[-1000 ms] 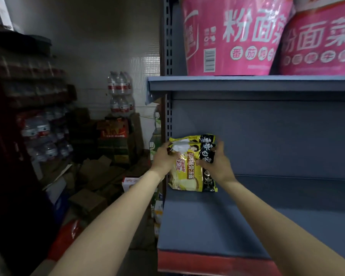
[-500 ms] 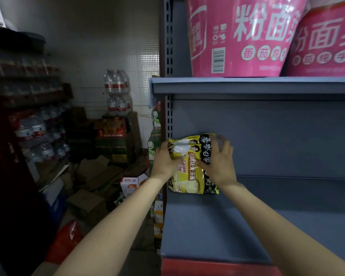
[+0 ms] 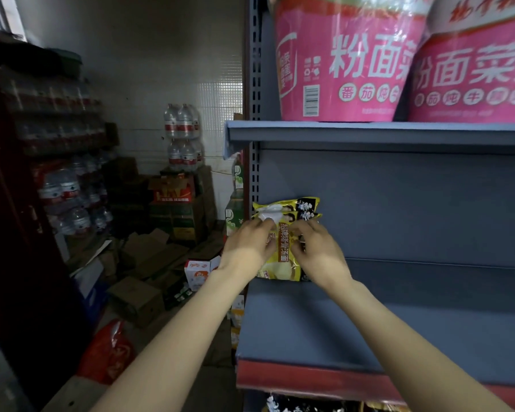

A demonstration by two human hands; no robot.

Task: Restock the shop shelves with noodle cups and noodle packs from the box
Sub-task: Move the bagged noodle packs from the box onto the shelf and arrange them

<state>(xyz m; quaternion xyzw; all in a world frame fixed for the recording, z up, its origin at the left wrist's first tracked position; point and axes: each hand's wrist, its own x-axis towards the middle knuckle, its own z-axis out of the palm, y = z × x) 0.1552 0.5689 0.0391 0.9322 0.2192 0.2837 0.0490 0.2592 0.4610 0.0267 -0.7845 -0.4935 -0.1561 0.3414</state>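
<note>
Standing light, crinkly noodle packs [image 3: 283, 233] at the shelf's [image 3: 399, 328] back-left corner, left hand [image 3: 247, 248] and right hand [image 3: 315, 251] fingers pinch their soft fronts; hold the edges.

Yellow noodle packs [image 3: 283, 257] with black panels and red lettering stand upright on edge at the back left corner of a grey shelf [image 3: 369, 322], leaning against its back panel, one behind another. On the shelf above [image 3: 369, 133], two large pink noodle cups [image 3: 339, 60] with white characters stand side by side at its front edge.
</note>
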